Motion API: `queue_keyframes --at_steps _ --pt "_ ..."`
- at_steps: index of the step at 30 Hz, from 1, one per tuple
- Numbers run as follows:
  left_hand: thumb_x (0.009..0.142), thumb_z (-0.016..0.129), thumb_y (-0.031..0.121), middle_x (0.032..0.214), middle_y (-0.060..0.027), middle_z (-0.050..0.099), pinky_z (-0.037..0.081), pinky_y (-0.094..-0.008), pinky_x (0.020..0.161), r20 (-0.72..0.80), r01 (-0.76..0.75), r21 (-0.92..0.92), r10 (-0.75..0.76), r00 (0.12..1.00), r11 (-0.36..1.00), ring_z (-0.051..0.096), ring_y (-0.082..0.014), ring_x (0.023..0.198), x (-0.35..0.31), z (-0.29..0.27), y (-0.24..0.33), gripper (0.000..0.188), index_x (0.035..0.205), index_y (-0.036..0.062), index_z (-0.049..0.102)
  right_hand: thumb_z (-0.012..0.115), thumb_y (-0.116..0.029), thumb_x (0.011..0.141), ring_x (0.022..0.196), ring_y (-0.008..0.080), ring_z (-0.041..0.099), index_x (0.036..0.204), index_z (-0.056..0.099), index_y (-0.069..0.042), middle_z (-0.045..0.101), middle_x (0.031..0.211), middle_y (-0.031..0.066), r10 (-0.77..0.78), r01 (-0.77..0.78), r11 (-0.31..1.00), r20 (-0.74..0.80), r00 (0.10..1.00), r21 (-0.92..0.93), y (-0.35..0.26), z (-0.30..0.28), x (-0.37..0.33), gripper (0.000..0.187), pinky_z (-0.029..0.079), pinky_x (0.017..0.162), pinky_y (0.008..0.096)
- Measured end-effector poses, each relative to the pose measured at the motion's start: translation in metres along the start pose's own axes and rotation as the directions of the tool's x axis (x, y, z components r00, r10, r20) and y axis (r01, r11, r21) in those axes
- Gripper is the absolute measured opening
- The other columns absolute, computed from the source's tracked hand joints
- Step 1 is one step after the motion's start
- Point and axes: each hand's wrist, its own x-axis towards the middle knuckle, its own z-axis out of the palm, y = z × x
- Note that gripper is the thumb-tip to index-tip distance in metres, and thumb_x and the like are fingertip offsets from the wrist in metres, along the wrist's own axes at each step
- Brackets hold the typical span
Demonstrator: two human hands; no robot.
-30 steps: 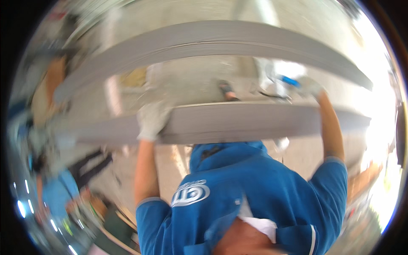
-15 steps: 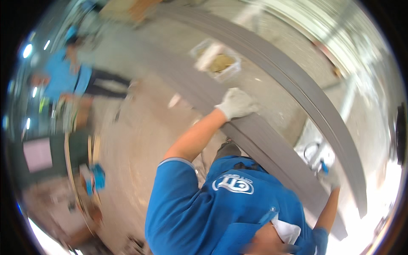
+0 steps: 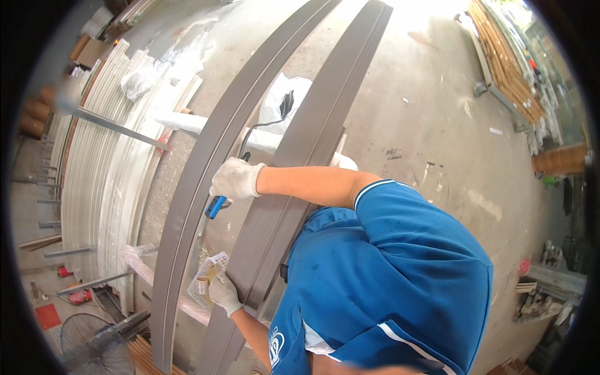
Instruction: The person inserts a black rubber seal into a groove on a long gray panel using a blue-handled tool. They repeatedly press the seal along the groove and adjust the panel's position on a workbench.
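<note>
Two long grey-brown moulded planks lie side by side; the nearer plank (image 3: 315, 125) runs along my body, and the farther plank (image 3: 203, 156) is beyond a gap. My right hand (image 3: 236, 178), in a white work glove, is closed around a blue-and-black hand tool (image 3: 215, 207) above that gap. A dark cord (image 3: 245, 139) trails from the tool toward a white plastic bag (image 3: 289, 94). Gloved too, my left hand (image 3: 224, 292) lies at the nearer plank's edge with its fingers bent over it. A white box (image 3: 200, 281) with a tan roll sits beneath, beside this hand.
White long profiles (image 3: 106, 187) are stacked at the left, near metal rack arms (image 3: 119, 128). Wrapped supports (image 3: 265, 140) pass under the planks. A cart of wooden strips (image 3: 509, 69) stands at the far right. A fan (image 3: 84, 344) is at the lower left.
The view has swung round, so the planks now slant the other way. My right hand, earlier beside the blue tool, now grips it. My left hand stays on the nearer plank.
</note>
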Motion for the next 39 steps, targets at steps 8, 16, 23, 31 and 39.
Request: queue_keyframes --at_steps 8,16,23,31,39 --pt "0.096 0.066 0.038 0.131 -0.0293 0.063 0.048 -0.0498 0.102 0.038 -0.001 -0.499 0.022 0.999 0.867 0.062 -0.0415 0.12 0.002 -0.029 0.04 0.059 0.135 -0.0064 0.059 0.073 -0.026 0.08 0.084 0.0301 0.074 0.095 0.072 -0.018 0.071 0.083 0.0069 0.033 -0.007 0.992 -0.202 0.979 0.124 -0.057 -0.009 -0.051 0.017 0.059 0.068 0.0461" --pt "0.084 0.081 0.022 0.125 -0.0146 0.071 0.051 -0.037 0.1 0.06 -0.028 -0.921 0.215 0.975 0.387 0.065 -0.0239 0.119 -0.014 -0.08 0.119 0.052 0.128 -0.0017 0.067 0.075 -0.02 0.078 0.09 0.033 0.071 0.104 0.074 -0.016 0.072 0.094 0.0073 -0.255 0.376 0.845 -0.334 0.908 0.379 -0.101 -0.078 -0.09 0.026 0.055 0.075 0.045" --pt "0.092 0.075 0.035 0.084 -0.0025 0.065 0.048 -0.0289 0.068 0.057 0.04 -0.992 0.144 0.988 0.118 0.06 -0.0118 0.075 -0.093 -0.175 0.081 0.039 0.108 -0.0005 0.072 0.074 -0.01 0.093 0.09 0.0153 0.067 0.113 0.07 0.001 0.073 0.102 0.0073 0.086 0.213 0.589 -0.323 0.942 0.78 -0.012 -0.152 -0.08 0.023 0.052 0.082 0.0304" --pt "0.094 0.071 0.023 0.08 -0.0056 0.064 0.047 -0.0289 0.067 -0.003 0.117 -0.9 -0.275 0.961 0.419 0.058 -0.0136 0.074 -0.213 -0.236 0.081 0.029 0.113 0.0009 0.073 0.067 -0.027 0.103 0.066 0.0039 0.04 0.117 0.069 0.0 0.054 0.08 -0.0048 0.039 0.376 0.727 -0.582 0.813 0.575 0.101 -0.195 -0.003 0.031 0.027 0.059 0.0219" --pt "0.085 0.077 0.015 0.077 0.0007 0.064 0.041 -0.0251 0.056 0.261 0.431 -0.888 -0.598 0.758 0.16 0.052 -0.0076 0.063 -0.31 -0.225 0.062 0.022 0.103 0.0013 0.075 0.072 -0.018 0.099 0.089 0.0132 0.058 0.116 0.07 0.003 0.066 0.098 0.0022 -0.015 0.185 0.835 -0.315 0.949 0.518 0.088 -0.161 -0.001 0.027 0.046 0.085 0.0286"
